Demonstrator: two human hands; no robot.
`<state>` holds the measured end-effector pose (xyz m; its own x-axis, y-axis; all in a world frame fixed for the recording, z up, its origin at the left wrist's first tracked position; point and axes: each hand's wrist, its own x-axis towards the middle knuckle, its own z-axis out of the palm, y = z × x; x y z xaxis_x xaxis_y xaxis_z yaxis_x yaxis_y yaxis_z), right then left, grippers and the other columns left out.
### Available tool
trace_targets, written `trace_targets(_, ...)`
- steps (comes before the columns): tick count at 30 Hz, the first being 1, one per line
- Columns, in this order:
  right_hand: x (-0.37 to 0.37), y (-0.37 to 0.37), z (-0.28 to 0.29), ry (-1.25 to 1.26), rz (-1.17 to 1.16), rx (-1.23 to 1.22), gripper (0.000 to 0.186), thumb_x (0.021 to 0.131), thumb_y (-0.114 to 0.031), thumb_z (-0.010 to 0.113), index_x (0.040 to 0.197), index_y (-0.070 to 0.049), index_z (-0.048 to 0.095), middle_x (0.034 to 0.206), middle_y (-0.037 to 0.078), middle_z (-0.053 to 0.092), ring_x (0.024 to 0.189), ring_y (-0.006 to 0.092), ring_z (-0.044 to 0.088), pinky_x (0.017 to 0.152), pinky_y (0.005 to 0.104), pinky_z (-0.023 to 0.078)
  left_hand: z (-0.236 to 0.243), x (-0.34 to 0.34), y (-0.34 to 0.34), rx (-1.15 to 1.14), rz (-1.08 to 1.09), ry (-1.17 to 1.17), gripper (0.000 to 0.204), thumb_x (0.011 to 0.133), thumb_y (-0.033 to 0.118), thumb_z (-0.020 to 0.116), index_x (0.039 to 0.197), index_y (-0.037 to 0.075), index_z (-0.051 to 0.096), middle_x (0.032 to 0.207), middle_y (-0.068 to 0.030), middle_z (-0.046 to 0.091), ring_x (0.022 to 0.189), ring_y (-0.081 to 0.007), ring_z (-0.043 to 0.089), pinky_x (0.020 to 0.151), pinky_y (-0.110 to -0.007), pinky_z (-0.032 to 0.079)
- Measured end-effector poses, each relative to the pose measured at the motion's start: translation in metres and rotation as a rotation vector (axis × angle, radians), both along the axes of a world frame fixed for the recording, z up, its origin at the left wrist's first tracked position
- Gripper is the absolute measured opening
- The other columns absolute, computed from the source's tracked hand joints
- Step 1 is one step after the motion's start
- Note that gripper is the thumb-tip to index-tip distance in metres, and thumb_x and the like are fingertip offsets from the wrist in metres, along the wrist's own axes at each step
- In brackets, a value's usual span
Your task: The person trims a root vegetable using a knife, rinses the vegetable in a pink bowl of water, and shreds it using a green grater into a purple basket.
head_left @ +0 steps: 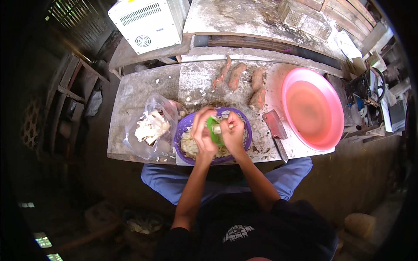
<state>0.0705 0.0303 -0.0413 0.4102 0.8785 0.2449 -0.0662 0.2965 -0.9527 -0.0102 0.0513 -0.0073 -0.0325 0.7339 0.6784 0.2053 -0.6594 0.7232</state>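
A purple basket (177,141) at the table's near edge holds pale sliced root pieces (188,145). Above it, my left hand (203,135) grips the left side of a green plastic slicer (210,123). My right hand (234,134) is closed round a peeled whitish root (217,129), pressed to the slicer; fingers hide most of both. Left of the basket lies a clear plastic bag (133,144) with pale peelings (152,127) in it. A cleaver (275,126) with a dark handle rests to the right of the basket.
Several unpeeled brown roots (236,77) lie behind the basket. A pink basin (284,102) of cloudy reddish-brown water stands at the right end. Beyond the worktable (143,89) are a white vented machine (150,26) and a higher bench (235,15). Scraps litter the tabletop.
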Motion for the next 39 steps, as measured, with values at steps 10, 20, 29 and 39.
trace_targets(10,0.005,-0.005,-0.006,0.015,-0.015,-0.045,0.022,0.075,0.003,0.049,0.061,-0.005,0.033,0.054,-0.002,0.029,0.052,0.0044,0.031,0.043,0.0238,0.026,-0.002,0.005,-0.009,-0.043,0.018,0.017,0.051,0.084,0.034,0.026,0.096,-0.004,0.058,0.098,-0.0213,0.057,0.089,-0.0344,0.057,0.079,-0.039,0.044)
trace_targets(20,0.021,-0.002,-0.045,-0.164,-0.076,-0.034,0.022,0.074,0.005,0.048,0.061,-0.005,0.034,0.051,-0.004,0.028,0.046,0.0050,0.028,0.041,0.0247,0.023,0.002,0.008,-0.011,-0.049,-0.003,0.008,0.050,0.082,0.033,0.027,0.096,-0.005,0.057,0.101,-0.0225,0.055,0.093,-0.0346,0.055,0.082,-0.038,0.043)
trace_targets(29,0.016,-0.004,-0.023,-0.094,-0.050,-0.040,0.023,0.075,0.005,0.049,0.061,-0.006,0.034,0.052,-0.004,0.032,0.048,0.0023,0.031,0.039,0.0239,0.024,0.001,0.004,-0.008,-0.011,0.007,0.032,0.048,0.081,0.032,0.029,0.095,-0.006,0.057,0.099,-0.0228,0.056,0.091,-0.0346,0.056,0.082,-0.039,0.043)
trace_targets(39,0.009,-0.007,-0.013,-0.053,0.024,0.057,0.027,0.075,0.005,0.049,0.062,-0.008,0.029,0.054,-0.006,0.026,0.049,-0.0001,0.025,0.041,0.0215,0.019,-0.005,0.004,-0.007,0.043,-0.004,-0.006,0.049,0.080,0.032,0.031,0.097,-0.006,0.057,0.100,-0.0228,0.056,0.093,-0.0351,0.056,0.084,-0.038,0.042)
